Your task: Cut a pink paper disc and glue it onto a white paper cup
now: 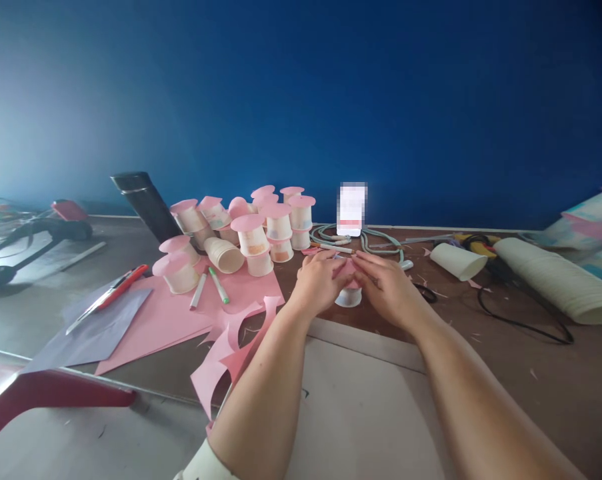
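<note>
My left hand [323, 279] and my right hand [381, 283] meet at a small white paper cup [349, 299] on the brown table. Pink paper [349, 270] covers the top of that cup, and the fingers of both hands are curled in on it from either side. Some fingertips are hidden behind the paper and each other. To the left stand several paper cups [253, 243] with pink paper tops, some stacked two high. One bare stack of cups [224, 256] lies on its side among them.
Pink sheets [165, 320] and curved paper scraps [221, 357] lie left, with a red box cutter [123, 288], green marker [219, 287] and black bottle [148, 207]. Behind are a phone [351, 210] and coiled cable [381, 243]. A long cup stack [555, 280] lies right.
</note>
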Tool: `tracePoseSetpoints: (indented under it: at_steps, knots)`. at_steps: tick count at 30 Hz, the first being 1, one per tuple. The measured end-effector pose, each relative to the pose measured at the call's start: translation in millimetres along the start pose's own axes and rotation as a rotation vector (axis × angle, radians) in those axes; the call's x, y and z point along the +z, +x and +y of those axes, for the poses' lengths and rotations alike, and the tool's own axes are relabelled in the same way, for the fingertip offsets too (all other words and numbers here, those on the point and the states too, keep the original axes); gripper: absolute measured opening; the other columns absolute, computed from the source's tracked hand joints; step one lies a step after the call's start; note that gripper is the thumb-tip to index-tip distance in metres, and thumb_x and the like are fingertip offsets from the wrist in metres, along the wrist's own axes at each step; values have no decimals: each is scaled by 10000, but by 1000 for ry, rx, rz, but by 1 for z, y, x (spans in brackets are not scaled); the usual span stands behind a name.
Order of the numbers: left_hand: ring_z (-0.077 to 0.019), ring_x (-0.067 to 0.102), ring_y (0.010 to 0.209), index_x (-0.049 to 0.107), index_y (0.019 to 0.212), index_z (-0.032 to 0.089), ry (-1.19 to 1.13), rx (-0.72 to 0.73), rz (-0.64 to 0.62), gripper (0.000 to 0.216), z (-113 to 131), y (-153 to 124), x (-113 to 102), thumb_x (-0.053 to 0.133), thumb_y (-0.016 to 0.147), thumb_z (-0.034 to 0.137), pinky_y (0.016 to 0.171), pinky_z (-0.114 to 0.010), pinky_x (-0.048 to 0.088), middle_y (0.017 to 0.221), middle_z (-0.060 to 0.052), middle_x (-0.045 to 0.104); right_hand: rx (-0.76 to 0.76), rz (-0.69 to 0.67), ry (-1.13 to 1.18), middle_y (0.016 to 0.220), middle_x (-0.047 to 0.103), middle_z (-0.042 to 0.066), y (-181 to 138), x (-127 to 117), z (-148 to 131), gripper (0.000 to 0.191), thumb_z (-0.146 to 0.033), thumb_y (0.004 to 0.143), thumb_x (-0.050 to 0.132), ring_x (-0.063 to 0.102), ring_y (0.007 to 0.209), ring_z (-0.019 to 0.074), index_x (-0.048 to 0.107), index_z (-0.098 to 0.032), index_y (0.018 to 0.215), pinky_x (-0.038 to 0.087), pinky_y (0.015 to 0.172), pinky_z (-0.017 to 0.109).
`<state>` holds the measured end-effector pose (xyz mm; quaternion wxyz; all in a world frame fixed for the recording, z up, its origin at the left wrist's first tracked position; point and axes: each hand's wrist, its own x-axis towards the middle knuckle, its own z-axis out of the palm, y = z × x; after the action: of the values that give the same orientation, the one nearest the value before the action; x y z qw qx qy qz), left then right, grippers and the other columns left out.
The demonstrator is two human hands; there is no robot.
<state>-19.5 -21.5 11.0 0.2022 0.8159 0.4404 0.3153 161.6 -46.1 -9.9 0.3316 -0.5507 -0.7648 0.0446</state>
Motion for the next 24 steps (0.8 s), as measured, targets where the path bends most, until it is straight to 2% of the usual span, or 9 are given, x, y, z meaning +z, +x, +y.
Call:
tracePoseSetpoints:
  at_steps: [6,12,15,17,19,21,24]
  knots:
    - [-263,595,1094,758,1032,255,33,-32,-32,262,2,-1,-1,586,916,416,966,-396,468,1170,-82,689,24,-64,-29,1419,614,95,1,-3,-3,498,-458,1003,387,543,1333,304,668,-209,1329,429,1107,489]
    - [-294,548,1252,744,1148,288,40,-103,-35,307,1,-2,1,617,897,411,1064,-431,426,1344,-83,642,43,-64,73,1376,649,93,2,-9,-8,467,-484,979,447,572,1309,286,718,-219,1252,427,1107,450]
    - [-321,500,1339,716,1235,278,32,-157,-33,390,2,-2,2,654,872,408,1128,-457,370,1453,-90,574,217,26,203,1305,696,85,4,-15,-3,459,-519,939,515,623,1244,281,740,-224,1210,462,1067,429]
    - [-321,506,1344,710,1252,261,-1,-177,-35,409,4,-2,1,670,862,378,1143,-457,358,1451,-94,580,412,165,234,1227,735,86,6,-18,5,457,-507,924,528,658,1185,287,746,-215,1198,482,1033,430]
    - [-305,538,1318,713,1248,249,-64,-179,-33,403,7,-2,-1,680,854,328,1137,-436,375,1412,-89,616,525,289,201,1183,752,90,8,-19,16,424,-446,917,526,673,1145,287,759,-201,1174,486,1016,425]
    - [-282,571,1289,706,1259,242,-147,-169,-22,412,9,-2,-3,679,851,292,1126,-406,397,1380,-78,644,544,322,126,1145,763,92,9,-15,26,390,-384,901,530,683,1107,290,773,-196,1142,487,1004,429]
    - [-253,633,1205,693,1278,233,-276,-207,32,405,10,-2,-5,639,885,317,1068,-362,452,1314,-67,690,499,279,24,1171,752,86,11,-6,35,375,-330,897,527,675,1093,276,770,-209,1155,477,1010,423]
